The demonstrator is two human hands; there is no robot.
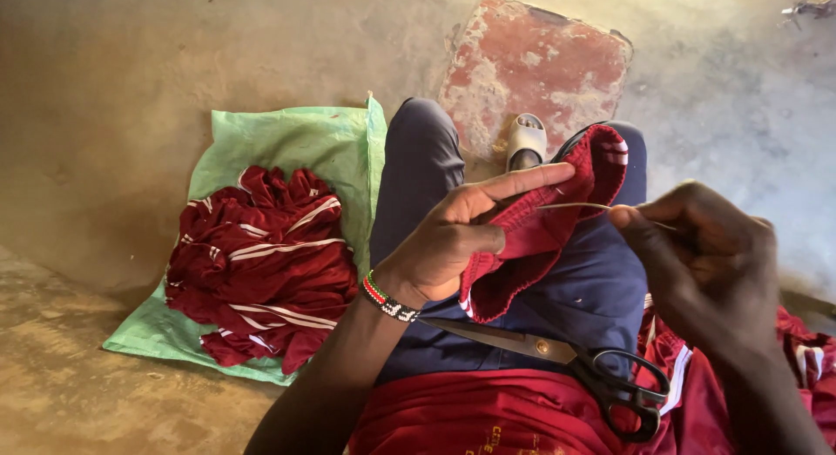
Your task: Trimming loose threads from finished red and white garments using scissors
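Seated on a bare concrete floor (104, 89), I work a seam by hand. Nearest me, a maroon garment (488, 416) lies bunched over my lap, and a pair of black-handled scissors (566, 361) rests on it, blades together and pointing toward my left wrist, touching neither hand. Just above them, my left hand (444, 242), a beaded bracelet (387, 300) at its wrist, has its grip clamped on a folded red cloth piece (544, 224) with white stripes at its far end; the thumb presses the fold while the forefinger lies straight along its upper edge. To the right, my right hand (705, 263) has thumb and fingertips pinched together on a thin needle (575, 206), whose shaft runs leftward to the cloth just beneath the left forefinger. The cloth is held up over my knees, which are in dark blue trousers (592, 289). Off to the left, well apart from both hands, a heap of maroon garments with white stripes (261, 263) sits on a pale green sack (287, 137) spread on the floor. Farther out, past my knees, a pale sandal (526, 140) rests against a worn red slab (540, 63).
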